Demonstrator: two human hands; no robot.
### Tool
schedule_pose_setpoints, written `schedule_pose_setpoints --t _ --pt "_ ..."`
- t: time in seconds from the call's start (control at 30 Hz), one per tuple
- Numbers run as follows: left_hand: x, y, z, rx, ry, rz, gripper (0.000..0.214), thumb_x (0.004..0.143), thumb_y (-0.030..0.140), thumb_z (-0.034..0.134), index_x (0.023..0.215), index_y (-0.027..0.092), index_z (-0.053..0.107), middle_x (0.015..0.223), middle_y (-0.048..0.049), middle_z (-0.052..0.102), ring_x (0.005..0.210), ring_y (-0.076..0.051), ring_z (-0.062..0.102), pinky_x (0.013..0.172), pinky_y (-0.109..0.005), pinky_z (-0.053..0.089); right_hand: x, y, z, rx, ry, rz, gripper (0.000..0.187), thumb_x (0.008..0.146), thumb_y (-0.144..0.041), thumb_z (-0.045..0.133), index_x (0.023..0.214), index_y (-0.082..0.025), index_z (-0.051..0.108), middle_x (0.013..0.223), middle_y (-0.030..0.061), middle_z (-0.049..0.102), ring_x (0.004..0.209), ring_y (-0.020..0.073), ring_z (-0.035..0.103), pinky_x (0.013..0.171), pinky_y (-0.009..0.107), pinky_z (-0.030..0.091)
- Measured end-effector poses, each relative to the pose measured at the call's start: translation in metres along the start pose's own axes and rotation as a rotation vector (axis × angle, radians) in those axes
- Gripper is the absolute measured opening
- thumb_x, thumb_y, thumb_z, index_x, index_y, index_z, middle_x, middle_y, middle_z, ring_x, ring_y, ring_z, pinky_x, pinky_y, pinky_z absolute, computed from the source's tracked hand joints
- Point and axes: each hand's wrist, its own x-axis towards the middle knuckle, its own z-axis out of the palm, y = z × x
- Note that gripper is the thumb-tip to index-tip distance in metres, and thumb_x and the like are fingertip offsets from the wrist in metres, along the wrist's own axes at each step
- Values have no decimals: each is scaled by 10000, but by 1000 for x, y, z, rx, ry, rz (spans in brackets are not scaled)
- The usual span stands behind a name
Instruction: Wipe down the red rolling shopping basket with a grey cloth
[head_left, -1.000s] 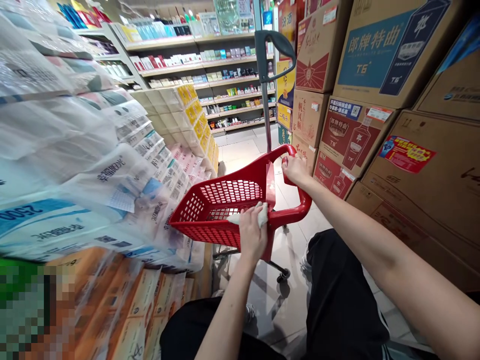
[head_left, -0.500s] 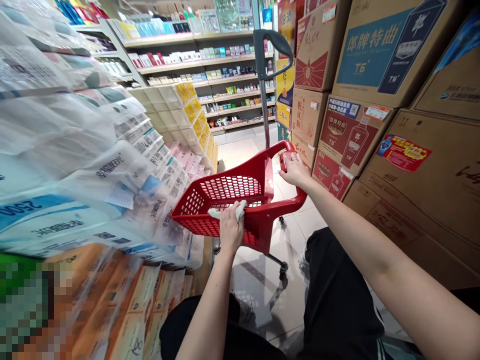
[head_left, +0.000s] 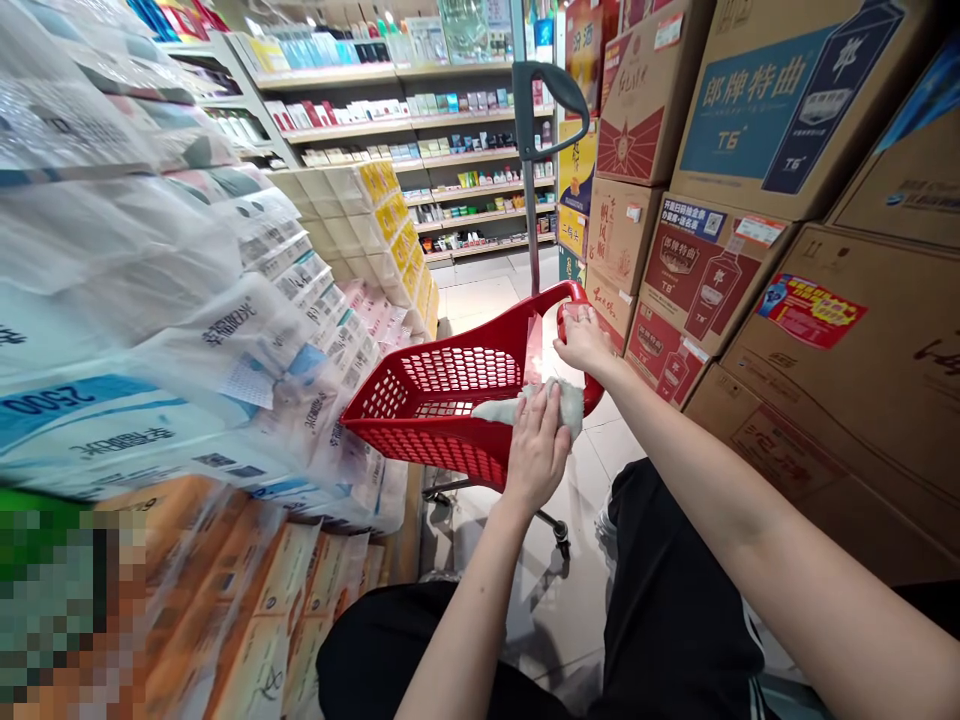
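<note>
A red plastic shopping basket cart (head_left: 420,440) with a slotted body stands on wheels in front of me. My left hand (head_left: 536,445) presses a pale, fluffy cloth (head_left: 566,410) onto the near rim, close to the handle end; the fingers lie over the cloth and hide part of it. At the far part of the red handle bar (head_left: 566,292), my right hand (head_left: 583,340) is wrapped around the grip. A grey looped pull handle (head_left: 551,110) on a metal pole rises behind the basket.
Wrapped paper packs (head_left: 150,400) are stacked on the left, with orange packs (head_left: 202,600) below them. Cardboard boxes (head_left: 750,110) form a wall on the right. Product shelves (head_left: 420,125) stand at the back. Pale floor tiles (head_left: 487,300) run between.
My left hand has slid the cloth rightward along the near rim, from the basket side to the handle end. The right hand stays on the handle.
</note>
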Motion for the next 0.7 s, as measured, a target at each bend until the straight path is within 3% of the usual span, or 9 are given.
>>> schedule_pose_setpoints --t 0.13,0.27,0.53,0.6,0.7 --pt "7 -12 12 96 44 20 489 924 313 346 1407 256 300 1391 -105 400 1300 -252 343 1102 -477 232 -3 0 -1 -8 -4 -2 658 843 -406 422 1435 -180 242 1517 134 165 1392 324 85 1000 542 329" --pt "2 -35 14 131 104 23 453 912 303 394 1361 252 376 1325 -102 459 1249 -243 383 1068 -454 290 -2 0 -1 -38 -10 -11 650 853 -410 403 1435 -175 234 1516 133 168 1394 314 82 1008 522 328" --pt "-34 -135 -22 123 111 -156 357 904 223 387 1253 219 460 1204 -98 529 1119 -212 476 993 -416 369 -3 -7 -4 -102 -44 4 649 868 -413 381 1442 -165 208 1522 137 140 1395 310 72 1007 497 326" --pt "-34 -143 -26 150 72 -145 337 896 218 399 1224 213 477 1147 -96 546 1082 -212 494 965 -410 392 -4 -10 -5 -119 -52 16 645 871 -409 377 1443 -168 201 1522 138 136 1395 311 66 1006 501 325" --pt "-25 -132 -28 171 -15 -42 361 890 202 399 1247 209 454 1180 -99 525 1097 -210 484 963 -391 400 -3 -13 -3 -136 -52 24 651 873 -413 382 1444 -167 190 1520 146 132 1392 318 69 1000 510 326"
